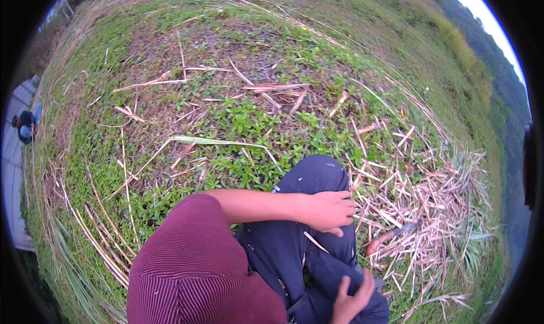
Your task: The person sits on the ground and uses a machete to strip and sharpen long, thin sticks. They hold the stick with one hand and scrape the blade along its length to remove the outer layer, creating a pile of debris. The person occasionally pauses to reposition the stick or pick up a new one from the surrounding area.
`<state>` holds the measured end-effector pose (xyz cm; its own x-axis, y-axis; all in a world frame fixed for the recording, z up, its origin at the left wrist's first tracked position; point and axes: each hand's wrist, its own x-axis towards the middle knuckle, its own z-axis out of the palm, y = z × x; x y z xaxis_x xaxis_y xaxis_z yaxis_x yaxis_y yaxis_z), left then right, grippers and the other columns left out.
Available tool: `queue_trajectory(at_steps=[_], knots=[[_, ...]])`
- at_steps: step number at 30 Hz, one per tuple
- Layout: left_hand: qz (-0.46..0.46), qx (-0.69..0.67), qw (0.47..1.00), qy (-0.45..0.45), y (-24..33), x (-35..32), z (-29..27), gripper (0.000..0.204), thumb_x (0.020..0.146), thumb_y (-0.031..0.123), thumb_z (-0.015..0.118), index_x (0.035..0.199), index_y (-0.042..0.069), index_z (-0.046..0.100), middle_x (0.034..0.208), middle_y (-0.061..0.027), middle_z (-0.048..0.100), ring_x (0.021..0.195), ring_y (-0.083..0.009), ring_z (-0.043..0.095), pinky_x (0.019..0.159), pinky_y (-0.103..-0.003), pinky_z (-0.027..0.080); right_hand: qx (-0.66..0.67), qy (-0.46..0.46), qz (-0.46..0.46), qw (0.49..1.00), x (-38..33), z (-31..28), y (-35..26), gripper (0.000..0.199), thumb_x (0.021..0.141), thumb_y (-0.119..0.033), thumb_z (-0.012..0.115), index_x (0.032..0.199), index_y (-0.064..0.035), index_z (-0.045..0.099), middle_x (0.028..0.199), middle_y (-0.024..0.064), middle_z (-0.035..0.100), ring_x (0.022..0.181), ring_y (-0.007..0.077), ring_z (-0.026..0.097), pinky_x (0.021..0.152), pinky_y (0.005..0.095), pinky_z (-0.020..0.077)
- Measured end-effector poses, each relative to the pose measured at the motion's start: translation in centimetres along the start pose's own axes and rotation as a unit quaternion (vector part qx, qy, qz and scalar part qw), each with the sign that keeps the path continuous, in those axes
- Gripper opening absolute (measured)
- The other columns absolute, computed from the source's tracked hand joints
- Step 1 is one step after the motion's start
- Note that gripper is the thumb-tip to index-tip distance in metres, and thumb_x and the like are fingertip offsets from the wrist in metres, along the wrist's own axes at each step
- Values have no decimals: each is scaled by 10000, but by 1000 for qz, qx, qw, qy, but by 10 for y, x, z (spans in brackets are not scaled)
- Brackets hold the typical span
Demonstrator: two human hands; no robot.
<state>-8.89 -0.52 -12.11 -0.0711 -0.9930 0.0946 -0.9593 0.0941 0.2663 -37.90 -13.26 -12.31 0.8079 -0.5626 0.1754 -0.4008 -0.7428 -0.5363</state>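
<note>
My left hand rests across my raised knee in dark trousers. Its fingers lie loosely stretched toward the right, with nothing visible in them. Lower down, my right hand is over my other leg, thumb and fingers spread apart and nothing held. A knife with an orange-red handle lies on the ground to the right of my legs, its dark blade partly among pale plant scraps. One thin pale sliver lies on my trousers just below the left hand.
Several long cut stalks lie on the grass at my left. A bent green-white leaf strip and dry stalk pieces are strewn ahead. Far left, another person is beside grey paving. Grassy slope rises beyond.
</note>
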Motion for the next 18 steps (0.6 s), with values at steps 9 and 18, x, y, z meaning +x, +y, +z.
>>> queue_trajectory(at_steps=[9, 18], knots=[[-208, -6, 964, 163, 66, -204, 4, 619, 963, 388, 608, 1508, 164, 420, 1627, -168, 266, 1437, -382, 351, 1159, -561, 287, 19, -176, -35, 984, 53, 103, -20, 346, 867, -132, 757, 1164, -23, 616, 1098, 199, 615, 916, 288, 645, 702, 367, 548], [-443, -286, 793, 305, 79, -224, 50, 290, 1008, 255, 561, 1183, 43, 654, 825, -166, 694, 745, -379, 670, 682, -469, 534, 83, 111, 24, 990, 224, -68, -43, 245, 872, -170, 787, 935, 31, 663, 811, 147, 698, 701, 206, 638, 646, 342, 550]])
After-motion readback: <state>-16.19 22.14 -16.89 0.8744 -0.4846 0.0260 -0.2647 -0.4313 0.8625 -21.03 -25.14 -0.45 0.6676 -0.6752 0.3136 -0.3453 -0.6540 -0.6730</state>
